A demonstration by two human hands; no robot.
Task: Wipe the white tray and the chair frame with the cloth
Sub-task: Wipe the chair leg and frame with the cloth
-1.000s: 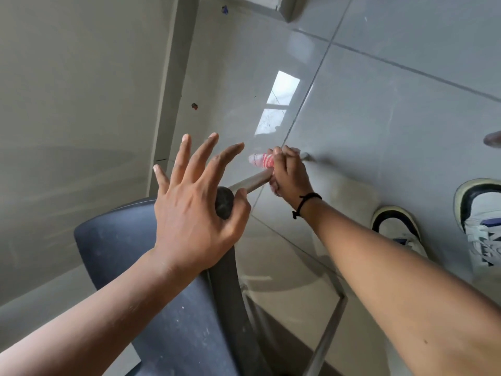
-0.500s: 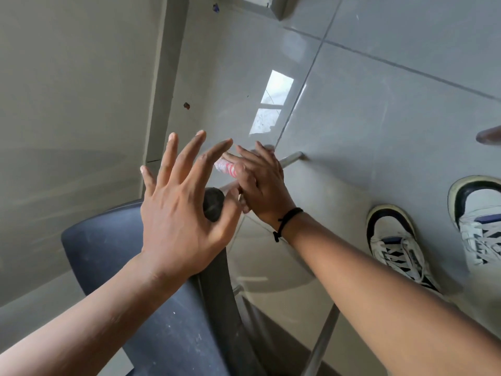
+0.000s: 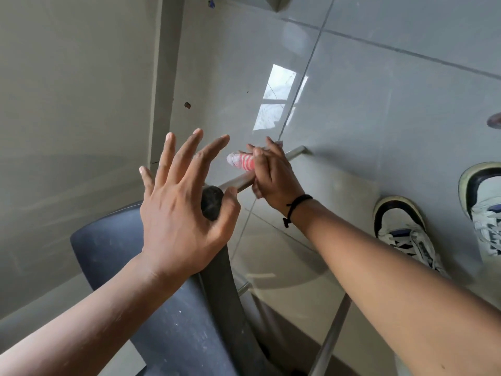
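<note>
Cloth [image 3: 242,161] bunched in right hand [image 3: 273,175], clamped around chair frame [image 3: 238,183] tube, mid-scene above floor. Left hand [image 3: 179,213] splayed open, steadying armrest end. Best stroke: full-length, firm wraparound pressure.

Glossy grey tiled floor [image 3: 379,104], window reflection [image 3: 279,96] on it, white-and-black sneakers [image 3: 404,234] at right, beige wall [image 3: 67,104] at left
</note>
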